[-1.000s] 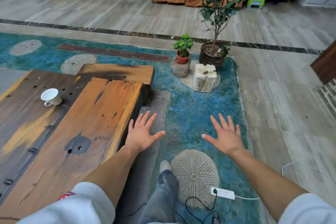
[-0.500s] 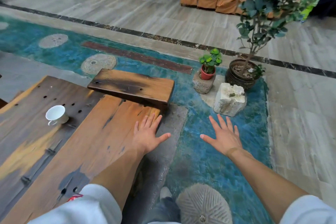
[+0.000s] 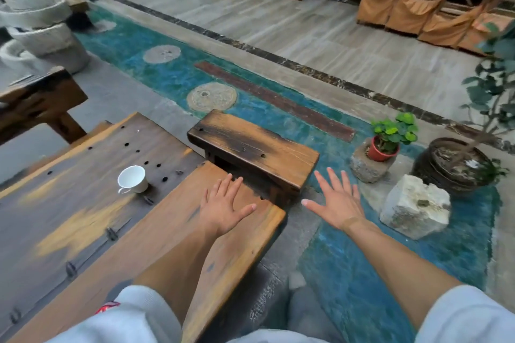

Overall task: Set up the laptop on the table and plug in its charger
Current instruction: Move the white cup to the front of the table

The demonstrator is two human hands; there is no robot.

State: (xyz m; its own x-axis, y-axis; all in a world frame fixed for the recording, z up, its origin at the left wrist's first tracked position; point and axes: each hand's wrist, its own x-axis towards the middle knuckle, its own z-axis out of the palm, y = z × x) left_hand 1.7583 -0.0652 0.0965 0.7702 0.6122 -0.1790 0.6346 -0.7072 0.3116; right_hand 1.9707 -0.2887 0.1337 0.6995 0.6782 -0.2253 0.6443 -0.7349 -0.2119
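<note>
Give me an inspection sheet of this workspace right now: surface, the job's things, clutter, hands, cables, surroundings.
Surface: worn wooden table, holes in the top.
Job's things: no laptop or charger seen.
Clutter: white cup on its side on the table.
Hands: left hand open over the table's corner; right hand open above the floor; both empty.
Cables: nothing seen.
Surroundings: wooden bench, small potted plant, stone block, large plant pot, covered chairs.
</note>
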